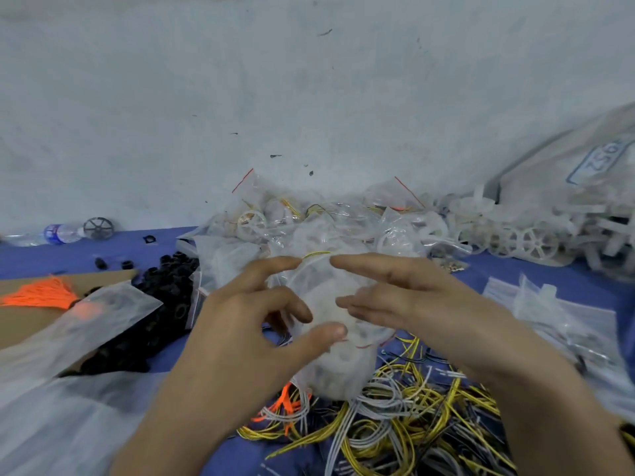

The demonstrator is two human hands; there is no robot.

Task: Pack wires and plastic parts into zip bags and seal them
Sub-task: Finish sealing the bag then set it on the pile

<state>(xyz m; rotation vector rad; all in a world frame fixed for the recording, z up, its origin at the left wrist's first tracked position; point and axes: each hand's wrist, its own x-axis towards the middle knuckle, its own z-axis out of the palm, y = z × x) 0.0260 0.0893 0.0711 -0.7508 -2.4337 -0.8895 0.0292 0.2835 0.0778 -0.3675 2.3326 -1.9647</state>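
Head cam, pretty blurry around the middle, so bear with me. Both hands are up in front of a clear zip bag point(330, 365) that sits right between them, over the tangle of yellow and grey wires point(412, 417) on the blue table cover point(481, 269).

The left hand point(240, 324) has its fingers loosely curved and spread, with the index pointing up toward the bag's top edge and the thumb lying across the bag's front. There's a visible gap between thumb and fingers, and with the blur I honestly can't tell whether it's got hold of the plastic. The right hand point(422, 297) has its fingers nearly straight and flat against the bag's right side, not wrapped round anything. A bit of yellow wire point(316, 254) shows at the top of the bag, between the two index fingertips.

Behind the hands there's a heap of filled bags point(309, 221). White plastic wheels point(536, 240) are piled off to the right, black plastic parts point(161, 304) are on the left, and there's an orange wire bundle point(41, 293) lying on cardboard point(20, 321). A water bottle point(58, 233) lies far left by the wall.
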